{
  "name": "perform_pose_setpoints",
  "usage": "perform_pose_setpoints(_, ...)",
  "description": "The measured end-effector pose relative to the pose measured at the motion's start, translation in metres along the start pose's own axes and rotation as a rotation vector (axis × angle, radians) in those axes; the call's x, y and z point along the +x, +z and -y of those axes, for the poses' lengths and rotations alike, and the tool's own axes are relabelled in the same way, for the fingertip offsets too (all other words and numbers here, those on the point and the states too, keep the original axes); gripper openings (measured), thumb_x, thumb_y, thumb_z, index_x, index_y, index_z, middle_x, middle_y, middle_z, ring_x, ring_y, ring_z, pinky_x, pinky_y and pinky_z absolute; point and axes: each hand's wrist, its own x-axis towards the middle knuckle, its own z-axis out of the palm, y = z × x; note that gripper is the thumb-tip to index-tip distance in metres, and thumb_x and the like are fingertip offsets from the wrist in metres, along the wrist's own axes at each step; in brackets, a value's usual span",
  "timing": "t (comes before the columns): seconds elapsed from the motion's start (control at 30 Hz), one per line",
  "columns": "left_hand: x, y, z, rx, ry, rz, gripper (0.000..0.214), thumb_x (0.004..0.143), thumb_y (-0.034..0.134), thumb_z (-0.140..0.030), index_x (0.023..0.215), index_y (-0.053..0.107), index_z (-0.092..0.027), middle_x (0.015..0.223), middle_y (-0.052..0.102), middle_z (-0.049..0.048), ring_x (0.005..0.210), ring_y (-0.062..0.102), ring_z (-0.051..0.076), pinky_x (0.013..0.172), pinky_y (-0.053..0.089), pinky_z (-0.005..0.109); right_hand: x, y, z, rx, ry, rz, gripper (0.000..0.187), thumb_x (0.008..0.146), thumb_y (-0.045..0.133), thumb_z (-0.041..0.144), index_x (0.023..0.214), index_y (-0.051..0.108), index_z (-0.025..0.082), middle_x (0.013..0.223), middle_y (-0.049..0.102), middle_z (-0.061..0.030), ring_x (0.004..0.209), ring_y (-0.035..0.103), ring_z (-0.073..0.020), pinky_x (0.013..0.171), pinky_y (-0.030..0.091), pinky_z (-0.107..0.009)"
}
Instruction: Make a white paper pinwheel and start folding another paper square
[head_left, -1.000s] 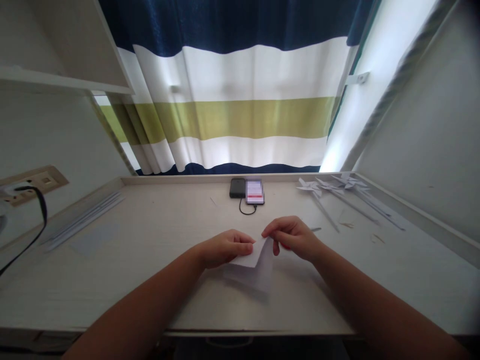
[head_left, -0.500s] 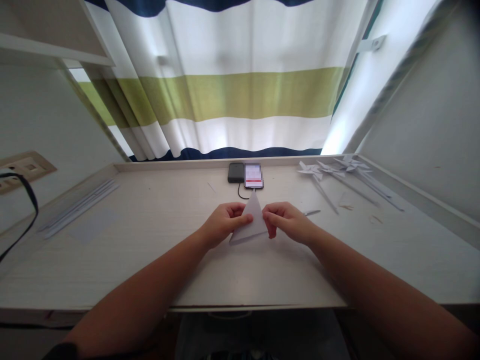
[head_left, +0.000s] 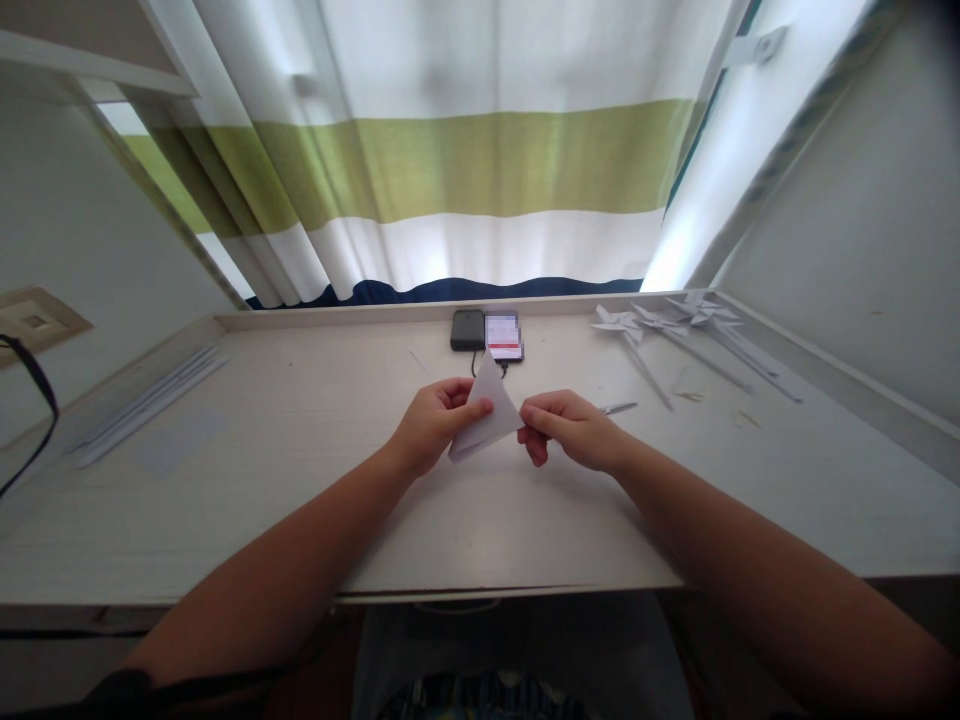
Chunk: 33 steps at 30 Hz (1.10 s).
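Note:
A white sheet of paper (head_left: 491, 405), folded into a triangle, is held above the desk with its point toward the curtain. My left hand (head_left: 439, 422) grips its left side, thumb on top and fingers underneath. At the paper's right corner, the thumb and fingertips of my right hand (head_left: 562, 428) are pinched together on the edge. Just beyond the paper lie a phone (head_left: 503, 336) with its screen lit and a dark box-shaped device (head_left: 468, 331), with a cable beside them. Partly behind my right hand is a thin pen-like item (head_left: 619, 408).
Several paper pinwheels (head_left: 622, 322) on long paper sticks lie at the back right of the white desk (head_left: 300, 520). Small yellowish bits (head_left: 742, 418) are near them. Long rolled paper strips (head_left: 150, 405) and a flat paper piece (head_left: 180, 443) lie on the left.
The folded paper has turned, its point tilting left and its right corner rising. My right fingertips now pinch that corner. The whole view has shifted slightly.

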Motion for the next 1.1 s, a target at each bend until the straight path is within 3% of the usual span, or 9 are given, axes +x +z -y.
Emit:
perform_pose_setpoints(0.43, -0.002, 0.004, -0.002, 0.078, 0.025, -0.039, 0.045, 0.067, 0.082, -0.034, 0.103, 0.067, -0.012, 0.095, 0.073, 0.0102, 0.078, 0.067, 0.02, 0.067, 0.051, 0.027, -0.001, 0.005, 0.001, -0.166, 0.001, -0.027, 0.027, 0.09, 0.053, 0.037, 0.074, 0.062, 0.017, 0.055, 0.062, 0.0009, 0.052, 0.056, -0.0119, 0.055, 0.043, -0.024)
perform_pose_setpoints(0.53, -0.001, 0.001, 0.0, 0.003, 0.002, 0.066, 0.045, 0.072, 0.077, -0.04, 0.105, 0.066, -0.012, 0.091, 0.072, 0.0095, 0.073, 0.066, 0.017, 0.062, 0.05, 0.023, -0.001, 0.005, 0.0, -0.172, -0.001, -0.041, 0.027, 0.09, 0.053, 0.035, 0.072, 0.061, 0.017, 0.053, 0.061, 0.0009, 0.05, 0.055, -0.0119, 0.054, 0.043, -0.025)
perform_pose_setpoints(0.67, -0.002, -0.006, 0.002, -0.112, -0.185, 0.307, 0.055, 0.083, 0.055, -0.06, 0.109, 0.065, -0.012, 0.094, 0.072, 0.0137, 0.074, 0.069, 0.021, 0.054, 0.052, 0.024, -0.001, 0.002, -0.001, -0.136, -0.012, -0.053, 0.029, 0.09, 0.053, 0.037, 0.07, 0.061, 0.017, 0.052, 0.06, 0.0009, 0.049, 0.054, -0.0122, 0.052, 0.042, -0.025)
perform_pose_setpoints(0.73, -0.003, -0.009, 0.0, -0.1, -0.252, 0.374, 0.054, 0.086, 0.051, -0.06, 0.11, 0.064, -0.013, 0.1, 0.071, 0.0152, 0.077, 0.07, 0.021, 0.055, 0.053, 0.024, -0.001, 0.0, -0.001, -0.12, -0.015, -0.054, 0.03, 0.09, 0.053, 0.038, 0.07, 0.06, 0.017, 0.052, 0.059, 0.0006, 0.049, 0.054, -0.0124, 0.052, 0.042, -0.025)
perform_pose_setpoints(0.9, -0.005, -0.014, -0.005, -0.013, -0.299, 0.405, 0.041, 0.084, 0.063, -0.045, 0.108, 0.066, -0.011, 0.102, 0.072, 0.0178, 0.074, 0.07, 0.019, 0.058, 0.054, 0.024, -0.002, -0.002, 0.0, -0.162, -0.007, -0.079, 0.029, 0.089, 0.054, 0.035, 0.067, 0.06, 0.017, 0.052, 0.059, 0.0002, 0.049, 0.053, -0.0128, 0.051, 0.041, -0.026)
perform_pose_setpoints(1.1, -0.006, -0.013, -0.005, 0.005, -0.372, 0.457, 0.04, 0.084, 0.064, -0.044, 0.108, 0.067, -0.012, 0.098, 0.073, 0.0165, 0.072, 0.07, 0.018, 0.057, 0.052, 0.024, -0.003, -0.001, 0.003, -0.239, -0.029, -0.078, 0.026, 0.087, 0.054, 0.029, 0.064, 0.056, 0.018, 0.055, 0.06, -0.0002, 0.052, 0.053, -0.0127, 0.055, 0.041, -0.026)
